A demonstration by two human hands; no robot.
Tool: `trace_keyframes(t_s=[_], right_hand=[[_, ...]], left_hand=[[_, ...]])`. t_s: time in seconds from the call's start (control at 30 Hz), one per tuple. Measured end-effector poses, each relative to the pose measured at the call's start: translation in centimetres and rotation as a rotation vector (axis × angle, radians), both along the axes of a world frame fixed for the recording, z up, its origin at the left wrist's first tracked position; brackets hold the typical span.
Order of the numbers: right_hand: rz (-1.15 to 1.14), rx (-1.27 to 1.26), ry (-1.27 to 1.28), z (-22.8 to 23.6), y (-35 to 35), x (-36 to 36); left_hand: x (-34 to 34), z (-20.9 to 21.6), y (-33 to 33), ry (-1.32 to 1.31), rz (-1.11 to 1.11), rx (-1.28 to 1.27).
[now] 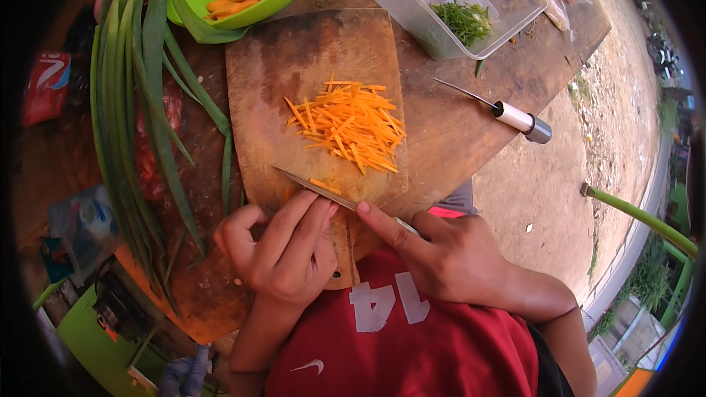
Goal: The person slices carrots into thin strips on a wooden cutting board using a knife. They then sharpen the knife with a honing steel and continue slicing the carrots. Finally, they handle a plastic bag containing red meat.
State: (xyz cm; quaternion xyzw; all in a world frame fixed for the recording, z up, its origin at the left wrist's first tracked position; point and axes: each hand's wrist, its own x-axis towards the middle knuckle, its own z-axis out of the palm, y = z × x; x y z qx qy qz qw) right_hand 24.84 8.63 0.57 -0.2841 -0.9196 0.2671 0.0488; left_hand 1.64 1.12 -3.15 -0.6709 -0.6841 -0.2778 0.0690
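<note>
1 knife (pixel 332 197) clamped in R hand (pixel 456 250), hdl part-hid; L hand (pixel 287 254) bunched, hold unclear; cutting board (pixel 257 114) bare L of carrot shreds (pixel 349 125).

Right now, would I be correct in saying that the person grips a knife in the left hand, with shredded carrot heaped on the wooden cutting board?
Not quite: the head view shows the knife gripped in the right hand. The shredded carrot is indeed heaped on the wooden cutting board.

The person wears a red top (pixel 441 349) with white digits (pixel 375 307), a curved white mark (pixel 309 365) and black side fabric (pixel 553 359); left hand (pixel 285 254) and right hand (pixel 457 256) are bare.
</note>
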Motion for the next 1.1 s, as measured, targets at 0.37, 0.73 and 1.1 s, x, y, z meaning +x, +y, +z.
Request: trace_keyframes(t_s=[0.37, 0.73, 1.1], right_hand=[[0.027, 0.004, -0.065, -0.3, 0.1, -0.7], [-0.008, 0.014, -0.006, 0.0, -0.1, -0.1], [0.037, 0.050, -0.040, -0.3, 0.1, -0.1]], left_hand=[[-0.1, 0.3, 0.0, 0.003, -0.005, -0.018], [0.0, 0.0, 0.0, 0.018, -0.007, 0.006], [0.0, 0.1, -0.1, 0.015, -0.004, -0.005]])
